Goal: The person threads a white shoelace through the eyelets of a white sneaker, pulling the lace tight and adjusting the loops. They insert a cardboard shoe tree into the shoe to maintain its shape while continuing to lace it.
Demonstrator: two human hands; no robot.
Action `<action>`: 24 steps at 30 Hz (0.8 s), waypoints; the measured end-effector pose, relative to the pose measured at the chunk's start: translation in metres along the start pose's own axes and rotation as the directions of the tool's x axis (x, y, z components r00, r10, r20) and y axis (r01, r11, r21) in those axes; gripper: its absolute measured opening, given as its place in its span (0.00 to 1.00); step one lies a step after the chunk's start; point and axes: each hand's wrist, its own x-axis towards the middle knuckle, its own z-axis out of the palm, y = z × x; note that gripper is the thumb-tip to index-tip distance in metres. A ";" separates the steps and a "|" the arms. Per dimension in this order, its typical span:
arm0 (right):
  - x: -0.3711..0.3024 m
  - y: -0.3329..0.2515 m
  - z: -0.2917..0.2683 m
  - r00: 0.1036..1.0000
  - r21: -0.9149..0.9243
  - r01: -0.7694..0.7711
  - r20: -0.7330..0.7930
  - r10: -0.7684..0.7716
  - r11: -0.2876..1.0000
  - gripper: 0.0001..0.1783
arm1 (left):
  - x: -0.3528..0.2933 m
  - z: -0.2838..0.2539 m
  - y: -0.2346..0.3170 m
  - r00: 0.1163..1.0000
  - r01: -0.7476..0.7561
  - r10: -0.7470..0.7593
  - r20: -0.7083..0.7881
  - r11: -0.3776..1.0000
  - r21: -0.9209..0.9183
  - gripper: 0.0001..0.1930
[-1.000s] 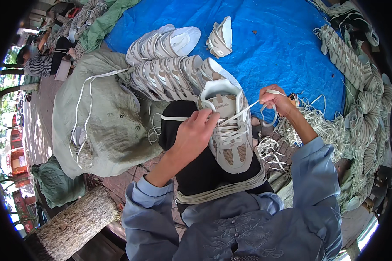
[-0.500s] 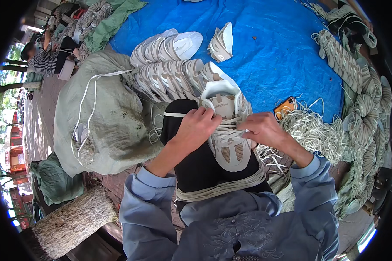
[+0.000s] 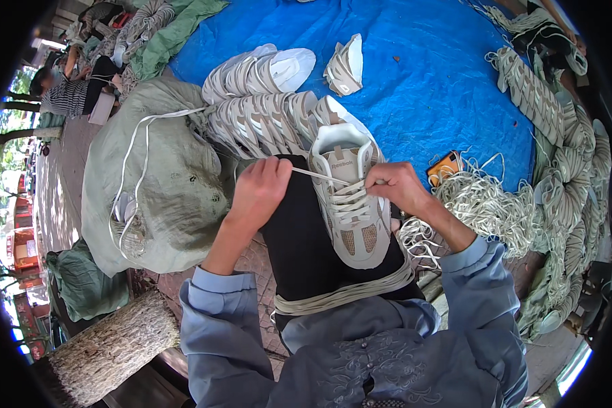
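A beige and white sneaker (image 3: 362, 238) rests on my black-clad leg, its toe toward me and its opening away. Cream laces criss-cross its lower eyelets. My left hand (image 3: 260, 187), closed, stands off to the left of the shoe and draws a taut shoelace (image 3: 319, 176) out from the upper eyelets. At the shoe's right eyelet edge my right hand (image 3: 396, 187) is closed in a pinch by the laces; its fingertips hide what they grip, most likely lace. A bundle of cream laces (image 3: 347, 294) lies across my thighs.
Rows of nested shoe uppers (image 3: 258, 122) lie beyond on a blue tarp (image 3: 428, 75), with one single upper (image 3: 345, 66) apart. A heap of loose laces (image 3: 489, 211) and an orange box-like object (image 3: 445, 168) are at right. A large pale sack (image 3: 163, 183) stands left. Another person (image 3: 68, 92) sits far left.
My left hand has moved left and away from the shoe, pulling a lace out straight. My right hand has shifted slightly up and left along the eyelets.
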 end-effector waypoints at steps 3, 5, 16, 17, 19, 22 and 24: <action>-0.005 0.015 -0.006 0.976 0.102 -0.205 -0.055 0.212 0.973 0.03 | -0.007 0.003 -0.003 0.999 0.026 -0.026 -0.037 1.000 0.001 0.10; -0.012 0.026 -0.020 0.964 0.086 -0.248 -0.079 0.254 0.965 0.04 | -0.008 0.001 -0.001 0.998 0.033 -0.031 -0.058 0.999 0.028 0.11; -0.103 0.053 -0.343 0.644 0.521 0.156 -0.698 0.314 0.839 0.18 | 0.007 -0.007 0.024 0.686 0.485 -0.555 0.470 -0.133 -0.864 0.07; -0.112 0.055 -0.361 0.689 0.533 0.192 -0.671 0.273 0.824 0.18 | 0.008 -0.004 0.026 0.727 0.267 -0.491 0.480 -0.441 -0.857 0.09; -0.122 0.057 -0.383 0.616 0.547 0.231 -0.722 0.314 0.805 0.19 | 0.010 0.001 0.024 0.725 0.026 -0.481 0.493 -0.697 -0.717 0.10; -0.118 0.063 -0.370 0.737 0.603 0.211 -0.615 0.280 0.769 0.20 | 0.012 0.002 0.003 0.643 -0.192 -0.550 0.533 -0.789 -0.584 0.13; -0.104 0.061 -0.351 0.740 0.596 0.188 -0.609 0.287 0.780 0.19 | 0.012 -0.006 -0.021 0.535 -0.210 -0.653 0.536 -0.718 -0.664 0.14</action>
